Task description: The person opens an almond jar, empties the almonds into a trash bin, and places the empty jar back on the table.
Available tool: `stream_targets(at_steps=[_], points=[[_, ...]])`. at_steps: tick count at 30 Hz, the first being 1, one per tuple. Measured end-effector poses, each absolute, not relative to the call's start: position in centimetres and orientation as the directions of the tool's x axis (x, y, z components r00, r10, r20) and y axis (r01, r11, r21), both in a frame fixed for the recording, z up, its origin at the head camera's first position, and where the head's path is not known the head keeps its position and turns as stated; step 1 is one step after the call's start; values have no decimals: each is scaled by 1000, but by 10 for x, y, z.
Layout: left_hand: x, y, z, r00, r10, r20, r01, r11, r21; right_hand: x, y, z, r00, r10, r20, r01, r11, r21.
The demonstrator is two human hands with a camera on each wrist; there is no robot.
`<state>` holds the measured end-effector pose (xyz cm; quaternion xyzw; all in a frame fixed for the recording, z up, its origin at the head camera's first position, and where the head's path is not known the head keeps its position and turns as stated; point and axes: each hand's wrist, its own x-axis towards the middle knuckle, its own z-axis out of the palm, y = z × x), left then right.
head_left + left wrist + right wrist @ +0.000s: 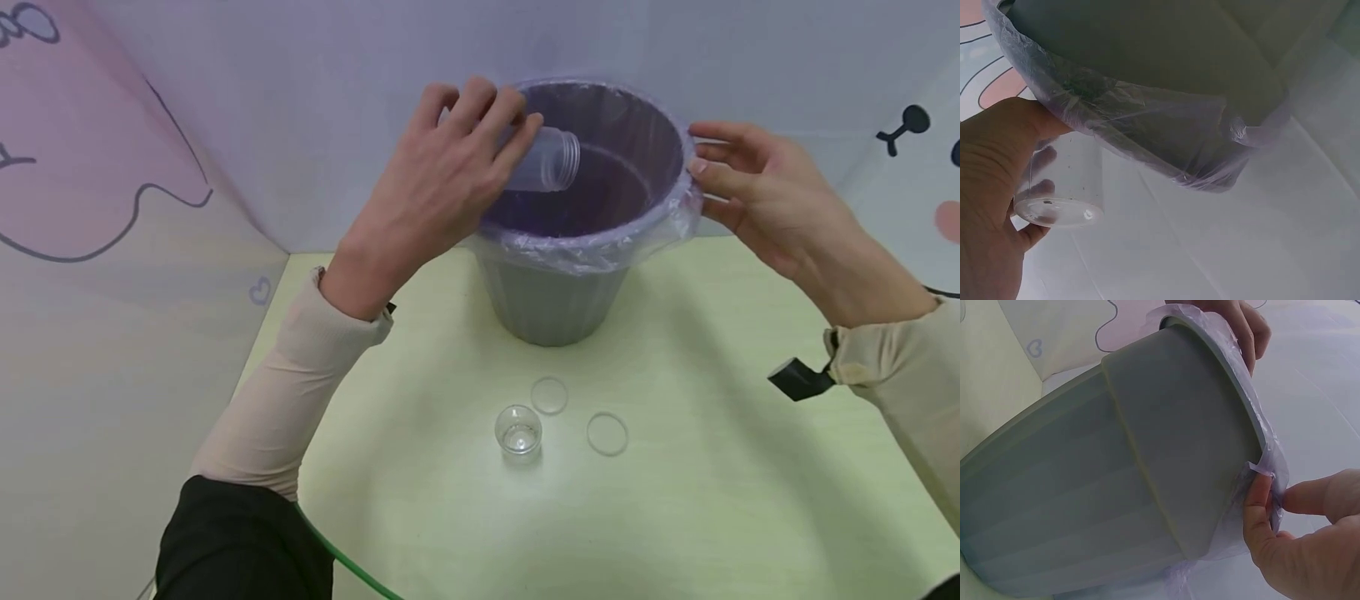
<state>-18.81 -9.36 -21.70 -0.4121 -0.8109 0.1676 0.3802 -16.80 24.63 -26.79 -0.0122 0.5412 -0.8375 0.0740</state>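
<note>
My left hand (450,179) grips a clear plastic jar (542,162) with a threaded neck. The jar lies on its side over the bin's mouth, its opening pointing right and inward. In the left wrist view, curled fingers show through the jar wall (1075,169), below the bag's edge. My right hand (776,196) pinches the bin's right rim between thumb and fingers, with the purplish plastic bag (592,254) folded over it. The grey bin (555,304) stands upright on the table. Its bottom inside is too dark to make out.
A small clear cup (518,433) stands on the pale yellow table (450,508) in front of the bin. Two thin clear round pieces, a farther one (550,410) and a nearer one (607,454), lie beside it. Light walls (337,108) with drawings rise behind and left.
</note>
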Motion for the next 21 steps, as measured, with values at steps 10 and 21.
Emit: stream_targets(at_steps=[10, 21], points=[[-184, -95, -218, -223, 838, 499, 364, 546, -755, -168, 241, -267, -988, -133, -77, 124, -392, -912], [-182, -93, -219, -163, 850, 500, 334, 525, -783, -166, 241, -269, -988, -139, -65, 115, -389, -914]])
